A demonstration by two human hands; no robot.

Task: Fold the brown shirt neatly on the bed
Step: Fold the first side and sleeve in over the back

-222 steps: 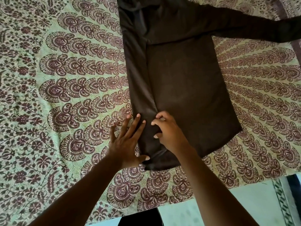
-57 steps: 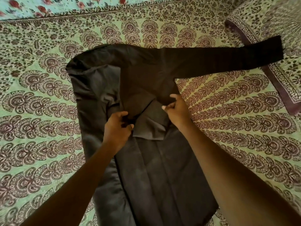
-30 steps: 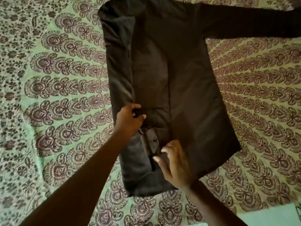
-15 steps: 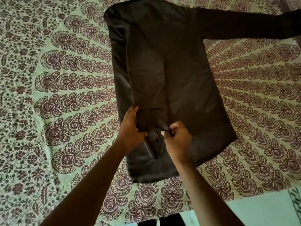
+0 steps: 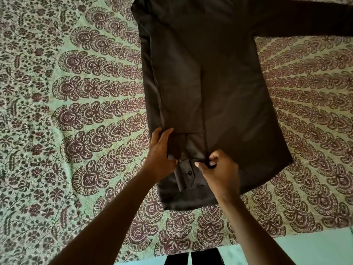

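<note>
The brown shirt (image 5: pixel 229 88) lies flat on the bed, its hem toward me. Its left side is folded inward, and the left sleeve runs down the body with the buttoned cuff (image 5: pixel 188 174) near the hem. The other sleeve (image 5: pixel 305 20) stretches out to the upper right. My left hand (image 5: pixel 159 153) grips the folded sleeve at its left edge, just above the cuff. My right hand (image 5: pixel 219 169) pinches the cuff's upper right corner between thumb and fingers.
A patterned bedsheet (image 5: pixel 86 111) in green and maroon covers the bed. The near edge of the bed (image 5: pixel 248 243) runs along the bottom, with pale green floor (image 5: pixel 315 251) beyond it at lower right. Dark trouser legs (image 5: pixel 191 259) show at the bottom edge.
Both hands have stayed on the sleeve end near the hem. My right hand has shifted slightly right along the cuff, drawing the cuff flatter.
</note>
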